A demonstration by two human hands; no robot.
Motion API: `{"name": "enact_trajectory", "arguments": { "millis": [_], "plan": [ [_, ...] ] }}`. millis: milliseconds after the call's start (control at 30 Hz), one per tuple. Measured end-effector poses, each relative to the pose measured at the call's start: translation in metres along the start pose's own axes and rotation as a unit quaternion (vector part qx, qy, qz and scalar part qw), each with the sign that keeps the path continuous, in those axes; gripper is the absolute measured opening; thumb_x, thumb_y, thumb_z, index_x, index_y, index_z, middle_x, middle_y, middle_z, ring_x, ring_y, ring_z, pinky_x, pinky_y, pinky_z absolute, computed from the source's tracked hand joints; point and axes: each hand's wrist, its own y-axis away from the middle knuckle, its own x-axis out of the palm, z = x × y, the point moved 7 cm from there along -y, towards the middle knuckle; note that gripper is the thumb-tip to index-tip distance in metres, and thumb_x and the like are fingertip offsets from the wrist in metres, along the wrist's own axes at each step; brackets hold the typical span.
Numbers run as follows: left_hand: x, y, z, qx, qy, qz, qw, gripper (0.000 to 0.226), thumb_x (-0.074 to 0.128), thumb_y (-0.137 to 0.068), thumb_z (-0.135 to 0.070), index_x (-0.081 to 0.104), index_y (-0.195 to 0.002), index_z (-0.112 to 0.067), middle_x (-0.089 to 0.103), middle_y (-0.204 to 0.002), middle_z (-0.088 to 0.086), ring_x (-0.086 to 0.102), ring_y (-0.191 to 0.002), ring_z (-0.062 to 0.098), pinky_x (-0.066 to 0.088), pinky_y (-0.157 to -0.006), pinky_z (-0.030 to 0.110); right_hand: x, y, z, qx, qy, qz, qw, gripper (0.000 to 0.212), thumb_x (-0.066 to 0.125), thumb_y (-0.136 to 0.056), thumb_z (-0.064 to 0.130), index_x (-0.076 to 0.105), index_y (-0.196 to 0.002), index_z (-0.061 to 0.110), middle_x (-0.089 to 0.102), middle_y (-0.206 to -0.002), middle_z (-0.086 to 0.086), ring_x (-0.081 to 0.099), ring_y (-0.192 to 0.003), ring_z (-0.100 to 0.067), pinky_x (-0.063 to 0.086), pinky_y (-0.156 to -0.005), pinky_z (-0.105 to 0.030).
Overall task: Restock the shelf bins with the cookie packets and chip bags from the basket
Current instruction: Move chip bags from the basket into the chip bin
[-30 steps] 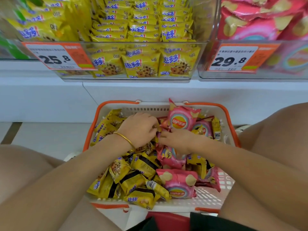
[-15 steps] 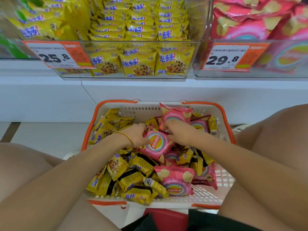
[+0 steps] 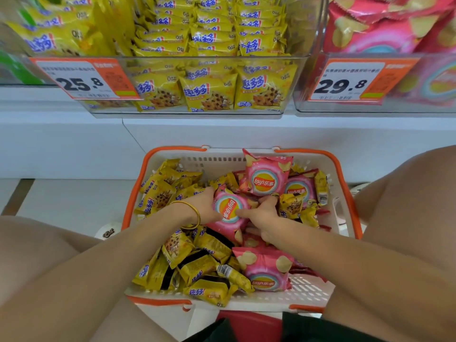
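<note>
A white basket with an orange rim [image 3: 134, 193] sits on the floor between my knees, holding several yellow cookie packets [image 3: 158, 196] and pink chip bags [image 3: 265, 176]. Both hands are inside it. My left hand [image 3: 203, 206], with a gold bangle on the wrist, grips the left side of one pink chip bag [image 3: 228, 209]. My right hand [image 3: 262, 213] holds the same bag from the right, thumb across its front. Above, a clear bin of yellow cookie packets [image 3: 209, 92] stands left of a clear bin of pink chip bags [image 3: 385, 33].
Orange price tags reading 25.8 [image 3: 84, 80] and 29.8 [image 3: 345, 83] hang on the bin fronts. A white shelf face [image 3: 222, 132] runs behind the basket. My bare knees flank the basket on both sides. A green package shows at the far left.
My hands went from digging among the packets to closing on one pink chip bag, which now lies turned sideways between them. Another chip bag now stands upright at the basket's back.
</note>
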Motion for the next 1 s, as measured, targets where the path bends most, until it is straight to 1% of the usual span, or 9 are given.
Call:
{"name": "enact_trajectory", "arguments": {
  "millis": [133, 233, 333, 433, 633, 700, 767, 867, 1000],
  "plan": [
    [-0.013, 0.008, 0.001, -0.009, -0.01, -0.016, 1.0, 0.08, 0.062, -0.089, -0.04, 0.016, -0.146, -0.008, 0.052, -0.129, 0.014, 0.056, -0.089, 0.019, 0.051, -0.081, 0.035, -0.006, 0.011, 0.007, -0.012, -0.032, 0.024, 0.999, 0.08, 0.08, -0.074, 0.01, 0.027, -0.134, 0.012, 0.054, -0.114, -0.014, 0.052, -0.072, -0.02, 0.043, -0.05, -0.03],
    [-0.02, 0.02, -0.004, -0.007, -0.053, -0.006, 0.999, 0.08, 0.057, -0.088, -0.051, 0.02, -0.145, -0.01, 0.056, -0.124, 0.013, 0.06, -0.092, 0.022, 0.052, -0.079, 0.037, -0.017, 0.022, 0.023, -0.047, -0.024, 0.042, 0.998, 0.085, 0.081, -0.071, 0.005, 0.028, -0.138, 0.014, 0.055, -0.122, -0.017, 0.056, -0.077, -0.023, 0.05, -0.059, -0.034],
    [-0.044, 0.037, -0.017, 0.029, -0.135, -0.072, 0.988, 0.079, 0.056, -0.084, -0.061, 0.031, -0.143, -0.015, 0.042, -0.138, 0.012, 0.045, -0.123, 0.027, 0.042, -0.097, 0.038, -0.03, 0.039, 0.054, -0.112, 0.009, 0.08, 0.99, 0.097, 0.084, -0.064, 0.002, 0.029, -0.143, 0.014, 0.052, -0.13, -0.013, 0.058, -0.107, -0.03, 0.053, -0.086, -0.045],
    [-0.062, 0.063, -0.049, 0.115, -0.059, -0.061, 0.99, 0.072, 0.059, -0.087, -0.049, 0.031, -0.145, -0.019, 0.038, -0.139, -0.007, 0.036, -0.134, 0.018, 0.033, -0.1, 0.021, -0.04, 0.064, 0.092, -0.173, 0.022, 0.137, 0.975, 0.085, 0.081, -0.065, -0.002, 0.041, -0.138, 0.01, 0.055, -0.13, -0.011, 0.058, -0.112, -0.029, 0.053, -0.089, -0.044],
    [-0.092, 0.088, -0.09, 0.173, 0.078, -0.054, 0.98, 0.043, 0.065, -0.081, -0.051, 0.055, -0.114, -0.025, 0.062, -0.11, -0.011, 0.059, -0.105, 0.01, 0.047, -0.086, 0.021, -0.071, 0.126, 0.158, -0.282, 0.087, 0.187, 0.937, 0.063, 0.079, -0.068, -0.002, 0.054, -0.124, 0.009, 0.066, -0.111, -0.018, 0.068, -0.093, -0.025, 0.055, -0.087, -0.039],
    [-0.107, 0.098, -0.107, 0.2, 0.091, -0.079, 0.972, 0.039, 0.067, -0.078, -0.055, 0.06, -0.104, -0.027, 0.065, -0.099, -0.012, 0.062, -0.091, 0.006, 0.047, -0.074, 0.014, -0.087, 0.148, 0.176, -0.324, 0.106, 0.161, 0.926, 0.044, 0.072, -0.077, -0.001, 0.056, -0.117, 0.006, 0.068, -0.094, -0.012, 0.067, -0.073, -0.01, 0.055, -0.072, -0.024],
    [-0.122, 0.111, -0.128, 0.232, 0.126, -0.099, 0.959, 0.046, 0.069, -0.076, -0.056, 0.062, -0.11, -0.027, 0.068, -0.104, -0.008, 0.064, -0.094, 0.006, 0.052, -0.083, 0.02, -0.109, 0.169, 0.193, -0.365, 0.094, 0.123, 0.918, 0.029, 0.065, -0.085, 0.004, 0.058, -0.113, 0.005, 0.061, -0.078, -0.002, 0.057, -0.054, 0.003, 0.048, -0.056, -0.012],
    [-0.144, 0.133, -0.155, 0.247, 0.161, -0.148, 0.944, 0.078, 0.068, -0.062, -0.073, 0.062, -0.115, -0.016, 0.07, -0.11, 0.006, 0.067, -0.099, 0.021, 0.055, -0.088, 0.042, -0.147, 0.197, 0.209, -0.394, 0.071, 0.084, 0.913, 0.02, 0.064, -0.087, 0.025, 0.062, -0.104, 0.013, 0.059, -0.079, 0.0, 0.06, -0.065, -0.004, 0.055, -0.066, -0.024],
    [-0.161, 0.159, -0.195, 0.293, 0.193, -0.176, 0.92, 0.069, 0.07, -0.062, -0.055, 0.063, -0.112, -0.008, 0.071, -0.103, 0.011, 0.069, -0.093, 0.026, 0.056, -0.084, 0.045, -0.178, 0.225, 0.211, -0.386, 0.003, 0.133, 0.913, 0.055, 0.067, -0.067, 0.042, 0.058, -0.117, 0.021, 0.067, -0.098, -0.007, 0.069, -0.088, -0.027, 0.059, -0.074, -0.045]
  ]
}}
